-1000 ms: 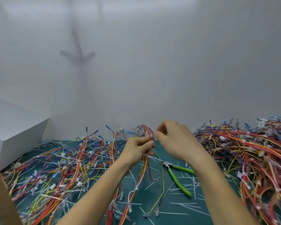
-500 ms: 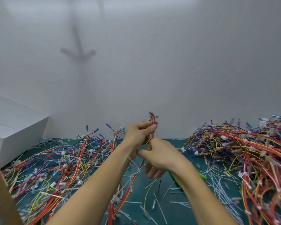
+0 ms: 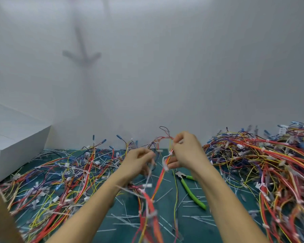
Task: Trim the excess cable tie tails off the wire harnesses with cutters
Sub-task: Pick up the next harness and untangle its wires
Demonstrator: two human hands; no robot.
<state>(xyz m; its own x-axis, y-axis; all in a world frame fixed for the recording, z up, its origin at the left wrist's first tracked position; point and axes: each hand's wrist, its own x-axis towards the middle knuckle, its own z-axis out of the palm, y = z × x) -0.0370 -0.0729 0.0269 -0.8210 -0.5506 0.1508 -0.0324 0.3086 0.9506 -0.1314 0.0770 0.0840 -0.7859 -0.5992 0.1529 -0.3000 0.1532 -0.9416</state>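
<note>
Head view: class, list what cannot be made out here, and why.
All in the head view.
- Left hand: motion blur hides what it holds.
- Cutters: right forearm covers one handle.
- Harness pinched by right hand: ties too small to judge.
- Right-side wire pile: cut off by frame edge.

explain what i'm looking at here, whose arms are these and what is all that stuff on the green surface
There is no machine here: a person is working with bare hands. The single picture comes from a camera worn on their head, looking forward and down, so both arms reach in from the bottom edge. The right hand pinches a wire harness of red and yellow wires, which hangs down over the green mat. The left hand is blurred, with curled fingers; I cannot tell whether it grips anything. On the mat lie the cutters with green handles, untouched, among many thin white cable tie tails. Heaps of coloured harnesses cover the mat on both sides, and a white box stands at far left.
</note>
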